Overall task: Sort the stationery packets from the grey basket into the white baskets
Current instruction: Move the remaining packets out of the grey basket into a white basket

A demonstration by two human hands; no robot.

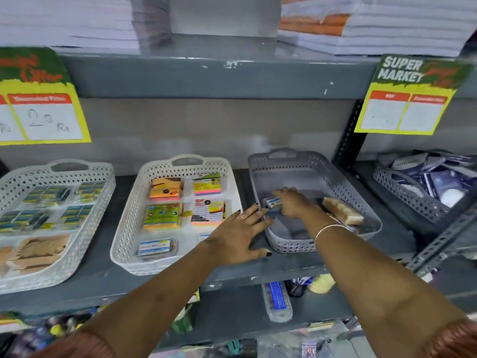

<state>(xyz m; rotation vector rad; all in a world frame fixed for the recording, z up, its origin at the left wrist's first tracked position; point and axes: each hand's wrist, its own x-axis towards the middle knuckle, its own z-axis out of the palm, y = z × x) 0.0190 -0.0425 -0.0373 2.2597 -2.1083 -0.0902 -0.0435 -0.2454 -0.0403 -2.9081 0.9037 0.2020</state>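
The grey basket (304, 161) stands on the shelf right of centre. My right hand (293, 202) reaches into it, fingers closing on a small blue-and-white packet (274, 202). A tan packet (342, 210) lies at the basket's right side. My left hand (238, 235) rests flat and open on the shelf, fingertips touching the grey basket's left rim. The middle white basket (129, 228) holds sticky-note packets (165, 189) and a blue-labelled packet (156, 246). The left white basket (85, 228) holds small dark packets and tan pieces.
A second grey basket (402, 195) full of dark packets sits at the far right behind a slotted metal upright (346, 140). Price signs (410, 99) hang from the shelf above. Loose goods fill the shelf below.
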